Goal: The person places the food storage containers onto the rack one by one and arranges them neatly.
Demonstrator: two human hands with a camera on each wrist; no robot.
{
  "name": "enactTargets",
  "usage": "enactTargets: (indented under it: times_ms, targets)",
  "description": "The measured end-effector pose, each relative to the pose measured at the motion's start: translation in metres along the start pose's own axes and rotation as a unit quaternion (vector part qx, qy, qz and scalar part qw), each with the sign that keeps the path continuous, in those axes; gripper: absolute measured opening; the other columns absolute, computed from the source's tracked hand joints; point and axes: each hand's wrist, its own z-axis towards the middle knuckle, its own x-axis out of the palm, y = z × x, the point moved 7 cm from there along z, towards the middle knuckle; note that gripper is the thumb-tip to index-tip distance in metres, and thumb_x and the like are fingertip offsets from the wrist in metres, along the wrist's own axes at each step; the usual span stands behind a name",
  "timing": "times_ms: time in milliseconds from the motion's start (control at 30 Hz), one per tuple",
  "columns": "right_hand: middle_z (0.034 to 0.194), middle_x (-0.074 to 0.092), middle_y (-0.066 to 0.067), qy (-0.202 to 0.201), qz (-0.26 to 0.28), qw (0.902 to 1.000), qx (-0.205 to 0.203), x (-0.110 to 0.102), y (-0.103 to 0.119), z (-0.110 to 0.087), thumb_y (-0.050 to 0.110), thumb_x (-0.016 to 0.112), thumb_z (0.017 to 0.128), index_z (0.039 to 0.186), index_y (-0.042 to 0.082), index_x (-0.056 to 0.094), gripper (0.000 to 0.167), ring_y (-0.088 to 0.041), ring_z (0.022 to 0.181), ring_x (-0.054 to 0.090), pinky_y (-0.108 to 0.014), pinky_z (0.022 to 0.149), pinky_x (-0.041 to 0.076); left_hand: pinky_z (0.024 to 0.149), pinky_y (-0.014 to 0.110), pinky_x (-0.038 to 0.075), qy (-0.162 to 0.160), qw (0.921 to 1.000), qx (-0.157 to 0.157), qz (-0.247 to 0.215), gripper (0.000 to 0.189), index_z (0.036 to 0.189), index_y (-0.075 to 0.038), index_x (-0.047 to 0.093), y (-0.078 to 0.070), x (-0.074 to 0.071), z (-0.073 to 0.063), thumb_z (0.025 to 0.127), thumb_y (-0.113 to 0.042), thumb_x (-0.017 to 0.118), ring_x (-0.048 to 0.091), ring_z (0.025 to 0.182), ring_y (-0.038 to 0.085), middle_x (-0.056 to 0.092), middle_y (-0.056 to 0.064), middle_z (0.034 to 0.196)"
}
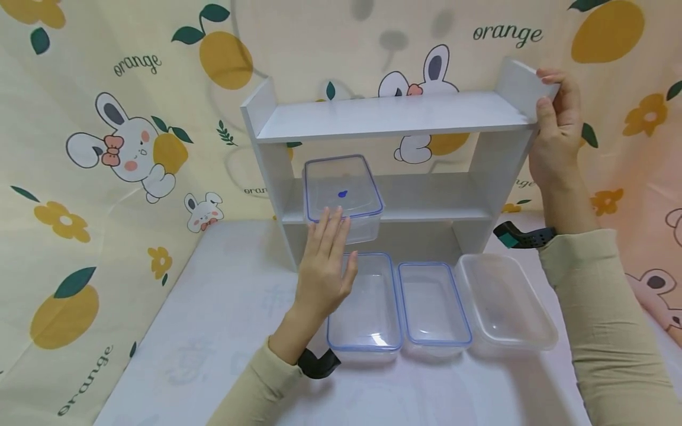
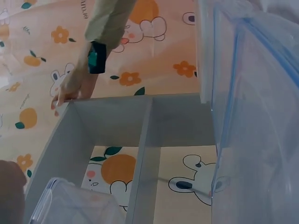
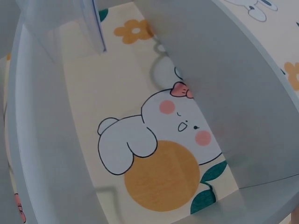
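On the middle board of a white two-tier shelf (image 1: 383,115) sits a clear plastic container (image 1: 343,177) with a blue-edged lid, near the left side panel; its front end juts out past the board. My left hand (image 1: 326,269) lies against the container's front end with its fingers straight. My right hand (image 1: 559,127) grips the top of the shelf's right side panel, thumb in front and fingers over the edge. From the left wrist view, the container (image 2: 77,205) appears low at the left and the right hand (image 2: 77,88) on the panel's corner.
Before the shelf, on the white-covered table (image 1: 229,307), stand a large blue-rimmed container (image 1: 370,302), a narrower blue-rimmed container (image 1: 434,302) and a container with a frosted, colourless top (image 1: 506,302). A patterned cloth (image 1: 154,236) hangs behind.
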Motion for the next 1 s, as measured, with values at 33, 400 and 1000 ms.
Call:
enactTargets:
  times_ms: [33, 400, 1000]
  targets:
    - [0.130, 0.048, -0.003, -0.002, 0.000, 1.0000, 0.003, 0.001, 0.001, 0.000, -0.004, 0.036, 0.098, 0.111, 0.009, 0.053, 0.025, -0.016, 0.128, 0.041, -0.028, 0.113, 0.031, 0.125, 0.043, 0.022, 0.010, 0.9998, 0.006, 0.016, 0.049, 0.135, 0.004, 0.049, -0.002, 0.003, 0.001, 0.103, -0.029, 0.033, 0.043, 0.137, 0.035, 0.050, 0.018, 0.144]
    - [0.132, 0.049, -0.002, 0.002, -0.010, 0.9999, -0.003, -0.003, 0.000, 0.000, -0.001, 0.039, 0.098, 0.112, 0.009, 0.053, 0.022, -0.017, 0.131, 0.041, -0.029, 0.118, 0.028, 0.127, 0.036, 0.000, 0.039, 0.9887, 0.046, 0.137, 0.064, 0.136, 0.001, 0.050, -0.010, 0.019, 0.007, 0.081, -0.024, 0.071, 0.046, 0.136, 0.029, 0.051, 0.013, 0.144]
    - [0.134, 0.047, -0.004, 0.005, -0.009, 0.9999, -0.003, -0.001, -0.001, 0.000, -0.002, 0.038, 0.098, 0.112, 0.010, 0.052, 0.023, -0.017, 0.131, 0.040, -0.030, 0.118, 0.027, 0.110, 0.040, 0.044, 0.028, 0.9842, 0.025, 0.173, 0.060, 0.130, 0.002, 0.056, 0.018, 0.018, 0.011, 0.076, -0.017, 0.075, 0.052, 0.128, 0.031, 0.057, 0.017, 0.136]
